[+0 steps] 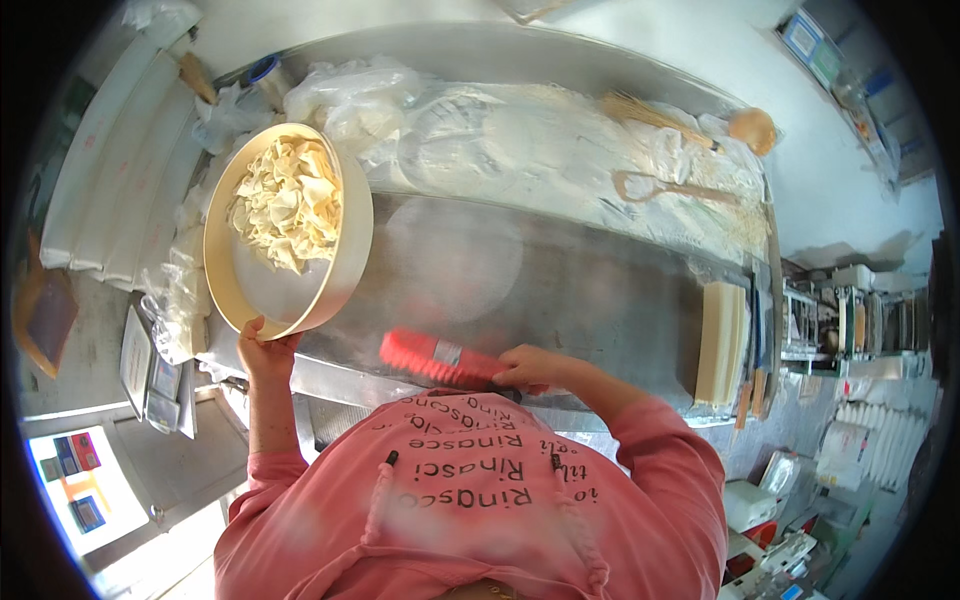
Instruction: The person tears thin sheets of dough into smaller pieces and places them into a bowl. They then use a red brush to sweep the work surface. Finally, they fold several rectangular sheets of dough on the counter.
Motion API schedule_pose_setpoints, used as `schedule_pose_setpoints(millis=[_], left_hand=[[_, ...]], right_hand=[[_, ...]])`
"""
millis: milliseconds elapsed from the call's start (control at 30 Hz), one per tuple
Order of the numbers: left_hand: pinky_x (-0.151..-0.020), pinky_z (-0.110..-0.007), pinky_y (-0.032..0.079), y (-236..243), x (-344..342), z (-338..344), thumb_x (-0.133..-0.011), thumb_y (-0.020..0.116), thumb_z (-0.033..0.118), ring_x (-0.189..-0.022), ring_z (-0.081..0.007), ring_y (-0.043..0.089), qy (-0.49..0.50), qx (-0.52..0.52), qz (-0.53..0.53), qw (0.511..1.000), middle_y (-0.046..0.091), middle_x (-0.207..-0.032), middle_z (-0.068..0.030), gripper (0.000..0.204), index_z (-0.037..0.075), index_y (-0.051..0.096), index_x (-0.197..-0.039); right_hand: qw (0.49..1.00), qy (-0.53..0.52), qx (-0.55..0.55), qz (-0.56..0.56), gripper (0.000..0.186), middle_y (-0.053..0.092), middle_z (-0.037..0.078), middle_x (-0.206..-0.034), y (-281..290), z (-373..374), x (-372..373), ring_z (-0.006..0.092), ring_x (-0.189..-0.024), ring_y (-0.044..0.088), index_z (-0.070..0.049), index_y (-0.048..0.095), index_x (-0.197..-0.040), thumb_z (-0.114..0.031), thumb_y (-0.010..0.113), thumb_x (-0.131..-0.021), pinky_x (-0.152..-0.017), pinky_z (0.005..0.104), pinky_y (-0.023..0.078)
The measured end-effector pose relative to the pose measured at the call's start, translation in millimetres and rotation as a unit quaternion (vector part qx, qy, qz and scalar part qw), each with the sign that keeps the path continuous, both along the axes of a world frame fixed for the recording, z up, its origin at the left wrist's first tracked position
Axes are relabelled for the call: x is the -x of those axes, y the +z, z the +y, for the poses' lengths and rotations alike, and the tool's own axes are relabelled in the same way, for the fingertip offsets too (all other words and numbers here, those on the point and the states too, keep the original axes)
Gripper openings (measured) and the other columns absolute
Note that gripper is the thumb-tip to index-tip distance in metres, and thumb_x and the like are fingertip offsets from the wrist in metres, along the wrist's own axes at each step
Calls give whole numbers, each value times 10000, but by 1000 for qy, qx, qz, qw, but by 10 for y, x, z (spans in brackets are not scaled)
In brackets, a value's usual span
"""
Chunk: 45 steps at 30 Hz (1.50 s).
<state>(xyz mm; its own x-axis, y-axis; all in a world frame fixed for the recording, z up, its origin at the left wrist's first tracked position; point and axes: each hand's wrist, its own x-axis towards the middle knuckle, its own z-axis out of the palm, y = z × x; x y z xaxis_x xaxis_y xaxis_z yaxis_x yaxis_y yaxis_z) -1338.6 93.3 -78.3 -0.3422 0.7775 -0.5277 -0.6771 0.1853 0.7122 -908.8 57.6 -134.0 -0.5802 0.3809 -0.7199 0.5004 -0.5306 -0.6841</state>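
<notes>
Tilting sieve (288, 228) pinched at rim by our left hand (262, 345); pasta scraps (285, 200) above fingers risked spilling; right hand (528, 368) fingers wrapped brush (435, 358).

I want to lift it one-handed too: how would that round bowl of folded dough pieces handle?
The bowl, tilted, gripped at its rim by the left hand, probably feels light. The dough pieces look loose and could slide downhill.
</notes>
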Motion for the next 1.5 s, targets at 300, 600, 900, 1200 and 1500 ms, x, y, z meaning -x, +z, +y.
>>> schedule_pose_setpoints(millis=[300,600,900,1200,1500], left_hand=[[-905,-507,456,-19,319,-317,-777,497,188,-1062,-331,546,87,20,10,996,552,-1144,-162,463,6,457,-1201],[-900,-508,457,-6,278,-132,-782,462,156,-1066,-343,534,87,26,26,995,510,-1180,-164,476,14,415,-1234],[-868,-459,473,-413,-88,176,-816,442,159,-1033,-315,555,-39,43,-15,998,535,-1136,-159,415,-23,432,-1188],[-661,-334,530,-664,-934,537,-759,529,101,-759,-238,629,-202,85,36,975,612,-854,-124,232,-32,570,-944],[-1036,-431,251,-220,-749,769,-916,380,447,-1238,-238,396,-332,-80,50,939,420,-1364,-109,592,79,337,-1378]], right_hand=[[963,-198,-152,-98,336,463,-6,-512,-95,1441,59,92,-421,436,-33,579,-788,-365,615,-815,-379,262,326],[959,-243,-137,50,281,522,3,-586,-991,1751,389,73,-458,445,-44,584,-900,-320,538,-882,-380,248,332],[843,-188,-317,-393,457,619,221,-932,-134,789,-314,373,-910,597,-44,594,-928,-478,475,-853,-766,465,456],[689,-333,-527,-369,567,437,185,-1311,-237,512,-966,296,-1191,442,-67,419,-1280,-425,551,-861,-931,435,383],[763,-635,-109,-47,383,622,101,-896,-202,1014,-825,193,-712,602,27,565,-1069,-245,626,-806,-601,330,495]])
